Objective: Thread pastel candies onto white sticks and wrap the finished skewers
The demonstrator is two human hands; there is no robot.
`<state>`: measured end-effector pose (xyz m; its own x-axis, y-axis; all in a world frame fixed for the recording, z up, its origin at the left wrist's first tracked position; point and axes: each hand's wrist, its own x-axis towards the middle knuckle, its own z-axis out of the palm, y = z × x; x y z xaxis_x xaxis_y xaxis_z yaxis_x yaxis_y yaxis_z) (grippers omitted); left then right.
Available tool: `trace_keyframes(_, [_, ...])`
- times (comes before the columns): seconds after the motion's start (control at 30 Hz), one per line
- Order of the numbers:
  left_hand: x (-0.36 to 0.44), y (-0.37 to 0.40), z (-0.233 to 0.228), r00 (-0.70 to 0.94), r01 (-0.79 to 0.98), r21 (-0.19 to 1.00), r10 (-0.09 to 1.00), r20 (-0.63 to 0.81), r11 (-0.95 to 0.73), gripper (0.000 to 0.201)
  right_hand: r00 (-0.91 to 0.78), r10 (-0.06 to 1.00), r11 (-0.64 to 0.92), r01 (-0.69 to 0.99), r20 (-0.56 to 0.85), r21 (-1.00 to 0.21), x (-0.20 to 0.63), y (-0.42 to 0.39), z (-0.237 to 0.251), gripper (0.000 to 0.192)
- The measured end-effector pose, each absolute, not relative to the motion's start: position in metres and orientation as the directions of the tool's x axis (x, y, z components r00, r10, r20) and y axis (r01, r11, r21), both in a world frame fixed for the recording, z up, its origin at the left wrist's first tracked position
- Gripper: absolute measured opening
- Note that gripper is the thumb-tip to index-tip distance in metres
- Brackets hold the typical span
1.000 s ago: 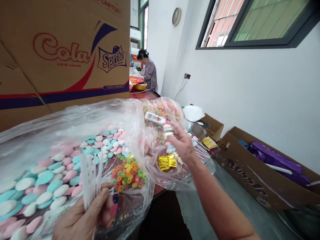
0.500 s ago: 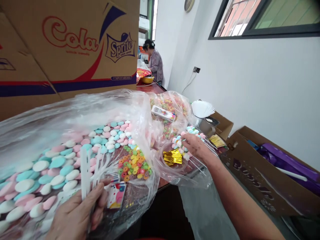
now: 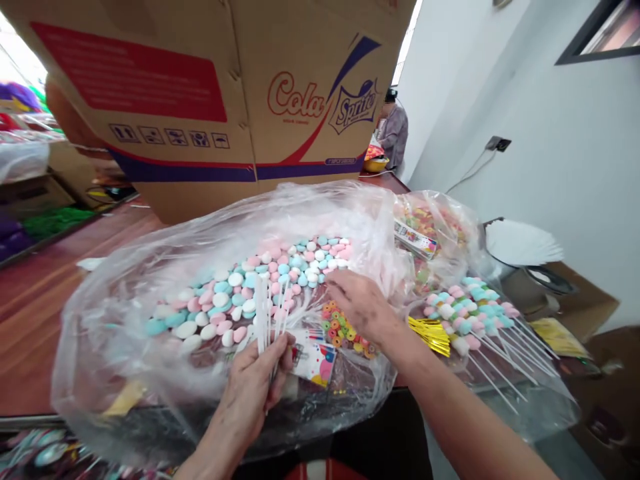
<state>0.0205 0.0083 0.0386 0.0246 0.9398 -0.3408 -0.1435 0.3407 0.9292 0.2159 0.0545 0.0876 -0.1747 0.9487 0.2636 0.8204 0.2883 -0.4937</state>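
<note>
The scene is viewed from a single camera worn on the head, directed forward and down over a wooden table. A clear plastic bag of pastel candies is seen at close range, filling the middle of the frame, with a Cola Sprite carton looming just behind it. A white wall is taken in at the right. No second view is provided.
</note>
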Motion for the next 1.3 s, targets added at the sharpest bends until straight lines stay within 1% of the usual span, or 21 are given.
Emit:
trace_keyframes(0.1, [0.017,0.007,0.040,0.032,-0.156,0.917,0.930,-0.367,0.367,0.036,-0.187,0.976,0.213,0.931,0.113,-0.298,0.190,0.093,0.072,0.029])
trace_keyframes(0.13, [0.016,0.006,0.040,0.025,-0.152,0.922,0.934,-0.357,0.357,0.035,-0.172,0.981,0.189,0.952,0.090,-0.239,0.185,0.103,0.066,0.033])
trace_keyframes(0.23, [0.013,0.005,0.039,-0.007,-0.160,0.931,0.943,-0.333,0.328,0.033,-0.162,0.985,0.170,0.975,0.065,-0.144,0.178,0.117,0.047,0.038])
trace_keyframes(0.33, [0.013,0.006,0.035,-0.029,-0.191,0.929,0.944,-0.328,0.317,0.031,-0.216,0.975,0.220,0.972,0.051,-0.083,0.180,0.114,0.036,0.036])
trace_keyframes(0.43, [0.015,0.008,0.029,-0.029,-0.224,0.927,0.949,-0.314,0.300,0.030,-0.302,0.953,0.302,0.949,0.007,-0.086,0.188,0.108,0.035,0.032])
trace_keyframes(0.5, [0.016,0.010,0.024,-0.033,-0.242,0.927,0.952,-0.304,0.288,0.029,-0.316,0.948,0.309,0.940,-0.031,-0.143,0.195,0.105,0.039,0.028])
trace_keyframes(0.57, [0.017,0.011,0.021,-0.033,-0.245,0.927,0.954,-0.299,0.283,0.033,-0.271,0.962,0.252,0.933,-0.042,-0.258,0.203,0.103,0.043,0.024])
trace_keyframes(0.63, [0.017,0.012,0.021,-0.024,-0.242,0.928,0.954,-0.299,0.284,0.038,-0.171,0.985,0.155,0.912,-0.008,-0.379,0.210,0.101,0.047,0.019])
trace_keyframes(0.7, [0.017,0.012,0.022,-0.021,-0.235,0.928,0.953,-0.302,0.289,0.039,-0.082,0.996,0.093,0.887,0.044,-0.451,0.215,0.098,0.049,0.016])
trace_keyframes(0.73, [0.018,0.012,0.022,-0.024,-0.230,0.929,0.953,-0.302,0.289,0.038,-0.068,0.995,0.092,0.883,0.067,-0.460,0.216,0.096,0.048,0.014])
trace_keyframes(0.77, [0.018,0.012,0.022,-0.025,-0.219,0.932,0.953,-0.301,0.289,0.037,-0.083,0.993,0.112,0.885,0.085,-0.451,0.216,0.094,0.047,0.014])
trace_keyframes(0.83, [0.018,0.010,0.021,-0.020,-0.183,0.943,0.958,-0.288,0.279,0.036,-0.158,0.983,0.184,0.901,0.098,-0.394,0.212,0.089,0.042,0.015])
trace_keyframes(0.93, [0.018,0.007,0.018,-0.015,-0.143,0.960,0.969,-0.246,0.241,0.035,-0.266,0.960,0.280,0.927,0.086,-0.251,0.202,0.082,0.033,0.020])
trace_keyframes(1.0, [0.017,0.006,0.015,-0.012,-0.114,0.968,0.974,-0.228,0.225,0.036,-0.297,0.951,0.307,0.935,0.081,-0.178,0.197,0.079,0.027,0.025])
trace_keyframes(1.07, [0.016,0.005,0.014,0.004,-0.078,0.970,0.973,-0.229,0.229,0.038,-0.306,0.947,0.318,0.934,0.098,-0.163,0.193,0.079,0.024,0.028])
trace_keyframes(1.1, [0.016,0.005,0.013,0.010,-0.062,0.970,0.972,-0.233,0.233,0.038,-0.298,0.948,0.315,0.929,0.112,-0.195,0.193,0.079,0.023,0.029])
trace_keyframes(1.13, [0.015,0.005,0.012,0.013,-0.052,0.971,0.972,-0.235,0.235,0.038,-0.267,0.956,0.292,0.915,0.125,-0.278,0.193,0.080,0.024,0.029])
trace_keyframes(1.2, [0.015,0.006,0.009,0.010,-0.042,0.971,0.972,-0.235,0.236,0.036,-0.163,0.978,0.205,0.842,0.128,-0.499,0.195,0.083,0.026,0.023])
trace_keyframes(1.23, [0.015,0.006,0.007,0.009,-0.034,0.973,0.973,-0.230,0.230,0.035,-0.100,0.988,0.150,0.778,0.116,-0.611,0.197,0.084,0.028,0.019])
trace_keyframes(1.27, [0.015,0.006,0.005,0.011,-0.022,0.975,0.976,-0.219,0.219,0.034,-0.036,0.995,0.096,0.679,0.098,-0.728,0.199,0.084,0.031,0.014])
trace_keyframes(1.3, [0.015,0.007,0.003,0.015,-0.009,0.979,0.979,-0.203,0.203,0.034,0.019,0.997,0.052,0.538,0.073,-0.842,0.201,0.084,0.034,0.009])
